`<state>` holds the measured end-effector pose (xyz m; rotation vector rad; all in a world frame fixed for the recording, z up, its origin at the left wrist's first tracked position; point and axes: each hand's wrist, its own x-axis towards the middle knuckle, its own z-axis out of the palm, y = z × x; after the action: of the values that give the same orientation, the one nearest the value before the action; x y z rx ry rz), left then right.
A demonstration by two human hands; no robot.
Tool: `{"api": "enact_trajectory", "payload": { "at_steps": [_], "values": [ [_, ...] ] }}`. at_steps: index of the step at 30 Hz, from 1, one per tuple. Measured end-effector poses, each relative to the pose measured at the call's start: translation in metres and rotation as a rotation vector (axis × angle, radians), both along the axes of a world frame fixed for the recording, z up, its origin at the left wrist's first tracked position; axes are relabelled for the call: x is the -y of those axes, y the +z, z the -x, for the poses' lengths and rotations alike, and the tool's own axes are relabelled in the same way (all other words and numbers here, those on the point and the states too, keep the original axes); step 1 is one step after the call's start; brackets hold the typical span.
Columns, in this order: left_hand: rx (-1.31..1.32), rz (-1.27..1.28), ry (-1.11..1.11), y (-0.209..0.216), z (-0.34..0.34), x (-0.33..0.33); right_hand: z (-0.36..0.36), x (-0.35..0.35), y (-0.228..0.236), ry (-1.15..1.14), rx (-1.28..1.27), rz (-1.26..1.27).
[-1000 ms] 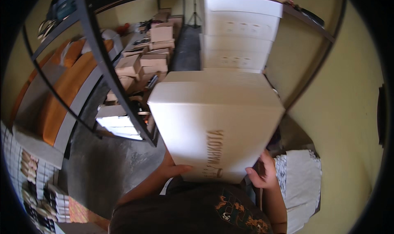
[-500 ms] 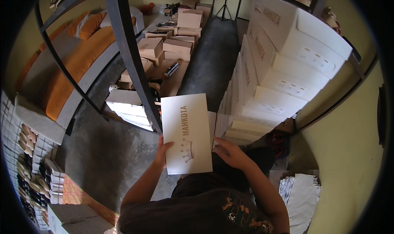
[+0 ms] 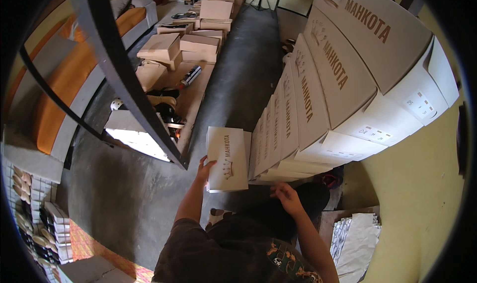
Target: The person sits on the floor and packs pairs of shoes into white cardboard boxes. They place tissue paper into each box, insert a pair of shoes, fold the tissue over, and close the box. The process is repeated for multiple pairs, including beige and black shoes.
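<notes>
My left hand (image 3: pixel 204 171) grips the left edge of a white shoebox (image 3: pixel 228 173), thumb on its lid and fingers down its side. The box has a printed crown and lettering on top. It is low over the floor, at the foot of a tall stack of matching white shoeboxes (image 3: pixel 318 84). Another white box (image 3: pixel 247 149) shows only as a strip along its right side; whether the two touch I cannot tell. My right hand (image 3: pixel 287 197) is in front of the stack, off the box, its fingers loosely bent with nothing visible in them.
A dark metal post (image 3: pixel 119 69) slants past on the left. Beyond it, brown cardboard boxes (image 3: pixel 198 44) and a spray can (image 3: pixel 191 76) lie on cardboard. An orange and grey sofa (image 3: pixel 64 99) lines the left. Papers (image 3: pixel 355 243) lie at lower right; shoes (image 3: pixel 22 188) stand at far left.
The held shoebox has moved lower and farther from me, toward the stack's foot. My right hand has come away from its right edge. The view has shifted, with the stack larger.
</notes>
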<state>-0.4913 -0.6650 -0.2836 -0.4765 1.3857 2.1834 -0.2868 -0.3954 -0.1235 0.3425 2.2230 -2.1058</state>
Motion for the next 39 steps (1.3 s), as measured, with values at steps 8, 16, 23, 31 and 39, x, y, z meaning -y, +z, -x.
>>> {"api": "enact_trajectory", "payload": {
  "at_steps": [8,16,23,31,39],
  "values": [
    [-0.019,0.102,-0.111,-0.017,0.045,-0.046,-0.008,0.0,0.005,-0.044,0.041,-0.019],
    [-0.413,0.574,-0.352,-0.066,0.084,-0.063,-0.003,0.0,0.0,-0.063,0.011,0.056],
    [-0.344,0.543,-0.388,-0.084,0.084,-0.064,-0.003,0.001,0.003,-0.079,0.033,0.02],
    [-0.28,0.943,-0.674,-0.046,0.087,-0.06,-0.003,0.0,0.005,-0.093,-0.016,0.021],
    [-0.432,1.517,-1.437,0.07,0.0,-0.095,-0.039,-0.001,0.039,-0.215,-0.17,0.007]
  ]
}}
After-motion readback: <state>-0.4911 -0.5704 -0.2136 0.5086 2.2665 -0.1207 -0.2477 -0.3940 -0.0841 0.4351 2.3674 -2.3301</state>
